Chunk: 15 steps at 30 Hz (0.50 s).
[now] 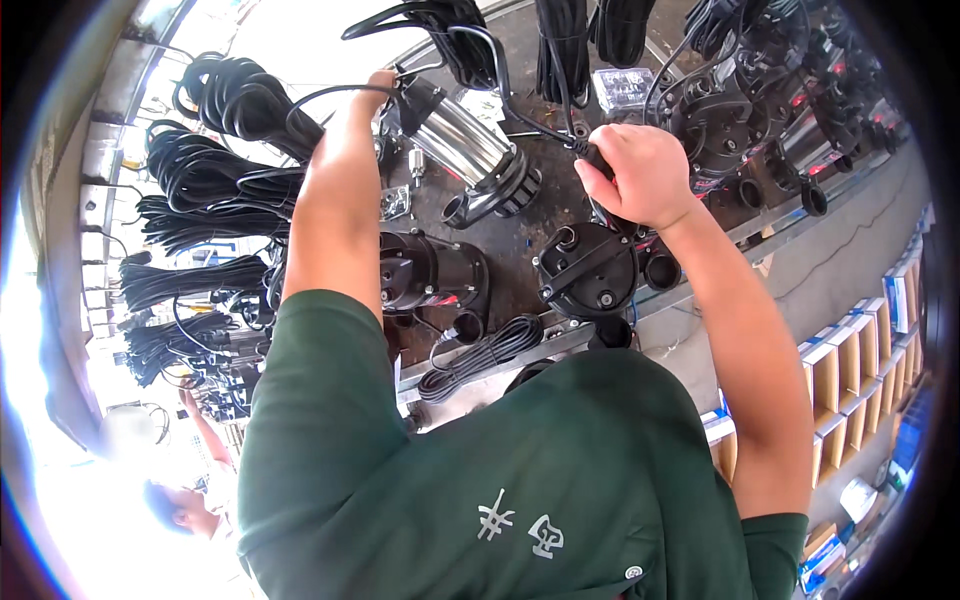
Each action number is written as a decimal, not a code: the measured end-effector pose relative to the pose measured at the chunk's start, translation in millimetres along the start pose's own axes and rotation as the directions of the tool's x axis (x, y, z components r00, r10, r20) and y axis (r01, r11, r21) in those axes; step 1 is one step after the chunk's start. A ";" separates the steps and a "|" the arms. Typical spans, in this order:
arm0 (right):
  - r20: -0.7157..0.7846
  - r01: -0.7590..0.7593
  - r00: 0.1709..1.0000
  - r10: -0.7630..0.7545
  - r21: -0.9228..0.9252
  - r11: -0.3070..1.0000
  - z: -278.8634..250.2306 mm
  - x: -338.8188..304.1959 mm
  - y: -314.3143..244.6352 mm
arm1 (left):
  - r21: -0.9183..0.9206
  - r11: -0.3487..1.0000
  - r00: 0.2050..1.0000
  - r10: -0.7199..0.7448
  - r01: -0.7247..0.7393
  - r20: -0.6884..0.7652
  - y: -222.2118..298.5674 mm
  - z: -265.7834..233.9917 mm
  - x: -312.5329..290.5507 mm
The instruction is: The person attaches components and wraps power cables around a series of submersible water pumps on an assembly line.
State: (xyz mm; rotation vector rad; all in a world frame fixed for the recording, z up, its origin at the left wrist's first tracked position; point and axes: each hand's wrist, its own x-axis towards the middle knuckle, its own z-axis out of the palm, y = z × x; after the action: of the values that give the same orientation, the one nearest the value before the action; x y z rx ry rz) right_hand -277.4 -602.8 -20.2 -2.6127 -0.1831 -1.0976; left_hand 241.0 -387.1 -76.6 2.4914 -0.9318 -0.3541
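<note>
My right hand (642, 178) is closed, its thumb and fingers wrapped round a thick black cable (530, 122) above the bench. The cable loops up and to the left. My left hand (378, 86) reaches to the dark top end of a submersible pump (462, 138) with a shiny steel body, lying tilted on the bench; its fingers are mostly hidden. Below my right hand stands a black pump (588, 270) with a round top and a handle. Another black pump (425, 272) lies beside my left forearm, near a small coiled cable (482, 358).
Bundles of black cable (205, 175) hang along the left side, with more (563, 50) at the far edge. Further pumps (715, 135) crowd the bench at right. A clear bag of small parts (622, 90) lies at the back. Cartons (850, 370) line the right; another person (195, 510) is at lower left.
</note>
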 end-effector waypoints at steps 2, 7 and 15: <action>-0.003 0.006 1.000 -0.006 -0.004 1.000 0.1 1.3 0.5 | 0.056 0.996 0.997 0.072 -0.072 -0.003 -4.1 3.0 4.0; 0.012 0.001 1.000 -0.001 -0.011 1.000 2.1 1.2 0.4 | -0.147 0.989 0.997 -0.019 0.008 -0.074 10.4 12.5 -5.0; -0.059 0.042 0.997 -0.045 -0.045 0.998 0.5 2.7 -0.7 | 0.289 0.878 0.892 0.431 -0.381 -0.136 126.0 15.8 -114.8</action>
State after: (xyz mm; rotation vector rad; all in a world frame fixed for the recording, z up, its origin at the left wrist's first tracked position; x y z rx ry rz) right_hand -275.4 -602.0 -18.4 -2.6214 -0.2060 -1.2069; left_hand 80.5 -399.5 -18.5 2.4023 -1.4563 0.1610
